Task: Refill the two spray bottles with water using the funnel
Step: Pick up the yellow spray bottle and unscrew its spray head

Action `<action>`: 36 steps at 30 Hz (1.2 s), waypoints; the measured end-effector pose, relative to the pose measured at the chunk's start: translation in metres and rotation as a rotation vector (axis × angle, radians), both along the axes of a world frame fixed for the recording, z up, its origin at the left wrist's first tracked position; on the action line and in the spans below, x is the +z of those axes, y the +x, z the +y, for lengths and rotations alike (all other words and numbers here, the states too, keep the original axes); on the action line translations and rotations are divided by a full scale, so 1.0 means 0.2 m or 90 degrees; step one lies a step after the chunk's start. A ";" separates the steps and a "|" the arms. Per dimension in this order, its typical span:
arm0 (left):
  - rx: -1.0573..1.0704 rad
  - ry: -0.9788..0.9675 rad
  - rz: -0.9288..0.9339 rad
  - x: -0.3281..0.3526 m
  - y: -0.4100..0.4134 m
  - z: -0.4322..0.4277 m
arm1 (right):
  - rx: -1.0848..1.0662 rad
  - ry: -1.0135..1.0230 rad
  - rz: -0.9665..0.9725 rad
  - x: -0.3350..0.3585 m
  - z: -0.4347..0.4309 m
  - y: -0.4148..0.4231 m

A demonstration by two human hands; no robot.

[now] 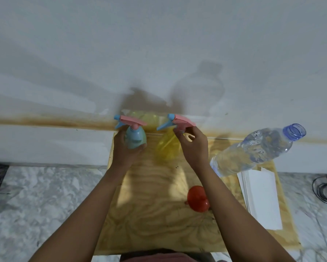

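Item one: your left hand (124, 150) is wrapping its fingers around the blue spray bottle (135, 138), which is standing upright near the far edge of the wooden tabletop (149, 214) with its pink-and-blue trigger head (129, 121) pointing left. Item two: your right hand (194, 146) is pinching the underside of the pink trigger head (179, 121) on the yellow spray bottle (168, 148), fingers drawn narrow at the neck; whether they are gripping it firmly or only touching it is hard to tell, since the hand is covering that spot. The yellow bottle is standing just beside the blue one, to its right, and both are sitting close to the white wall (159, 44). Item three: the red funnel (198, 198) is lying on the tabletop nearer to you, partly hidden by your right forearm. Item four: a clear plastic water bottle (253, 150), uncapped and holding water, is standing at the right of the tabletop, well apart from the funnel. Item five: a stack of white paper (261, 197) is lying along the tabletop's right edge, just beside the water bottle's base. The tabletop is resting over a grey marbled floor (45, 195).
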State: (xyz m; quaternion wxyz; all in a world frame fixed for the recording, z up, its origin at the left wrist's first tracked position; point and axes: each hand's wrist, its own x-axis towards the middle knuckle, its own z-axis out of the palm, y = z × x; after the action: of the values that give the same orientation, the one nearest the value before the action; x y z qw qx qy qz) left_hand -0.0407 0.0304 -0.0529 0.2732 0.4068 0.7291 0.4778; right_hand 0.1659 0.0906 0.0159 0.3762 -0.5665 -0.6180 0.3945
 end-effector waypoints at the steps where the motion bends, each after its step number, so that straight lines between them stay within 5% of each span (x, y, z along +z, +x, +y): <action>1: 0.010 0.015 0.018 -0.01 0.01 -0.02 | -0.003 0.009 0.010 0.02 -0.02 0.01; 7: 0.098 -0.028 0.070 0.02 0.22 -0.23 | 0.010 0.045 0.063 0.14 -0.12 0.06; 15: -0.154 0.039 0.015 0.35 0.44 -0.37 | 0.082 0.083 0.082 0.28 -0.24 0.07; 36: -0.189 0.107 -0.045 0.57 0.52 -0.49 | 0.205 0.055 0.207 0.45 -0.44 0.12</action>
State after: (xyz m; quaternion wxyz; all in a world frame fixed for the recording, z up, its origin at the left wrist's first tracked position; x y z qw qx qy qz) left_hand 0.0628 -0.0676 0.0619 0.3314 0.5140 0.6084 0.5058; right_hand 0.1889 0.0018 0.1055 0.4272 -0.3726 -0.6480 0.5087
